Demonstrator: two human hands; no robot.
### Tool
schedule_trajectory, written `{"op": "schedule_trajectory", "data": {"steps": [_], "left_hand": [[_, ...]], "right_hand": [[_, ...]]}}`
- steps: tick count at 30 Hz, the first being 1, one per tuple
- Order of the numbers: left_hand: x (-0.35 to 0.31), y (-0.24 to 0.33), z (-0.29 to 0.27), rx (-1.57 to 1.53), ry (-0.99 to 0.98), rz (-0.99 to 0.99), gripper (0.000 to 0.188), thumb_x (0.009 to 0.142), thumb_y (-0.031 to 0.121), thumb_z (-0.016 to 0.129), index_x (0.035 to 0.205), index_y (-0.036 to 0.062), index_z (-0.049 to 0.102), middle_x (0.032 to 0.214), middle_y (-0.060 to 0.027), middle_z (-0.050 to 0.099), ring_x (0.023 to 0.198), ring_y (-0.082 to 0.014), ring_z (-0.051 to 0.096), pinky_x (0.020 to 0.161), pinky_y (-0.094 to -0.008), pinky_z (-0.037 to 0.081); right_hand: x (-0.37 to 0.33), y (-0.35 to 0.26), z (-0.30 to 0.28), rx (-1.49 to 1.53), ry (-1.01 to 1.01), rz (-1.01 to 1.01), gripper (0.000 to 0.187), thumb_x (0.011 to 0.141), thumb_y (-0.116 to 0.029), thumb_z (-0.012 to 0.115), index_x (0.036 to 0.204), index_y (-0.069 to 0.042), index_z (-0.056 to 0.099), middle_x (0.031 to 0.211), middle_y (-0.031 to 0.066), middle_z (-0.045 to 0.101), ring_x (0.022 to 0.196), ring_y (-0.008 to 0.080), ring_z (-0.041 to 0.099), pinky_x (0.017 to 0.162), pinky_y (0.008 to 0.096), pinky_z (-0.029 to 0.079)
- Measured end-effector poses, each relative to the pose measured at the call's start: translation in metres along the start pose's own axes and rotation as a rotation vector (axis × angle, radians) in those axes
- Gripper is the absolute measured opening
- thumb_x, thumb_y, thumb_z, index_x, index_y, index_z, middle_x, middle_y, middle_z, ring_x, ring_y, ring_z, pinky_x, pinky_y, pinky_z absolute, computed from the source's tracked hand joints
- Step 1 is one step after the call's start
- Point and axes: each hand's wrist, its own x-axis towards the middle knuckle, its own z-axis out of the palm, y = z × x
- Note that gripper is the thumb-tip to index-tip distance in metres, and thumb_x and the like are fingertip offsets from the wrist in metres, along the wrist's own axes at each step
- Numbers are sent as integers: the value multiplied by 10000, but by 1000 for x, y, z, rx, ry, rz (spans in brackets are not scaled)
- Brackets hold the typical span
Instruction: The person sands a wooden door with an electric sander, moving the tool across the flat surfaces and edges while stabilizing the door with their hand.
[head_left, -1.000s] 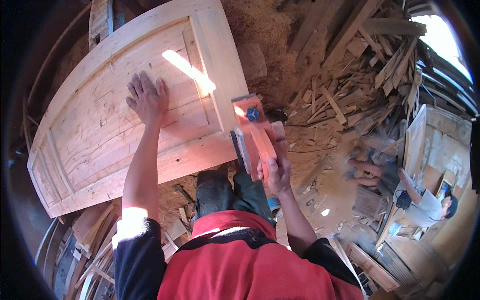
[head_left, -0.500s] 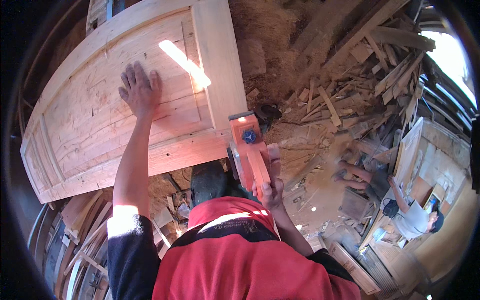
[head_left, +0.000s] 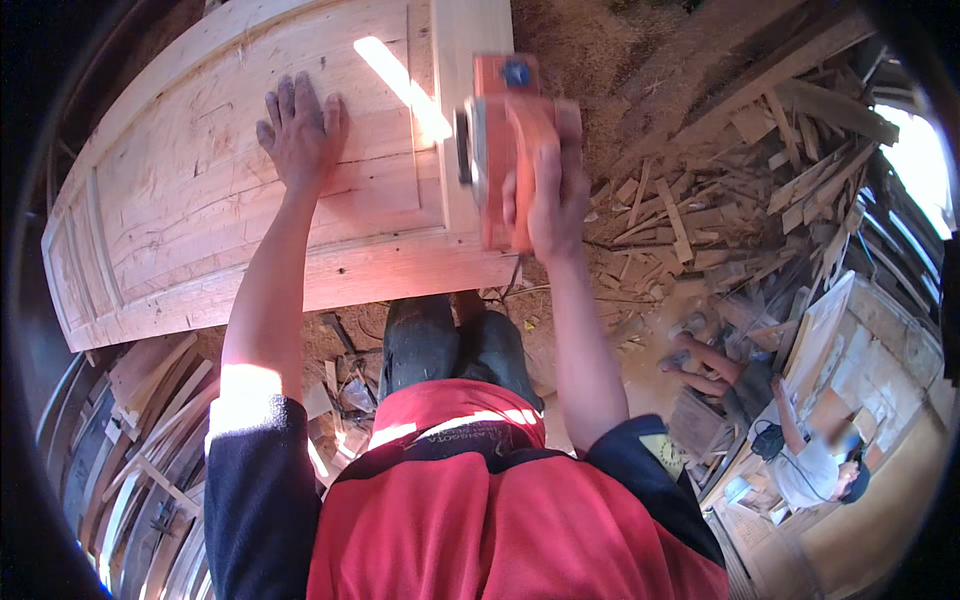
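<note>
Orange planer (head_left: 495,150), blue-knobbed, fills the curled right grip (head_left: 554,205), left grip (head_left: 302,140) spread.

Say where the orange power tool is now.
In the head view, the orange power tool is above centre, slightly right, at the right edge of the wooden panel, held in the right grip.

Brown floor (head_left: 580,50) spreads left of the scrap-wood heap (head_left: 690,205); a long beam (head_left: 775,75) lies beyond it, and a bright, daylit opening (head_left: 915,165) glares to the heap's right.
</note>
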Motion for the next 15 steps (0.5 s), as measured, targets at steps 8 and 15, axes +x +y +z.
{"op": "schedule_trajectory", "data": {"steps": [8, 15], "left_hand": [[-1, 1, 0, 43, 7, -1, 652, 970, 526, 482, 1487, 132, 443, 1551, -150, 400, 1443, -377, 338, 1109, -640, 261], [-2, 1, -2, 24, -6, -9, 664, 972, 532, 483, 1503, 138, 416, 1558, -146, 386, 1454, -363, 321, 1117, -634, 252]], "right_hand": [[-210, 53, -45, -138, 22, 129, 668, 966, -604, 468, 1121, 37, 574, 625, 62, 574, 471, 131, 542, 423, 291, 415], [-95, 30, -10, 120, 96, 129, 455, 1014, -477, 505, 1059, -27, 559, 602, 21, 532, 470, 116, 536, 402, 280, 426]]}}
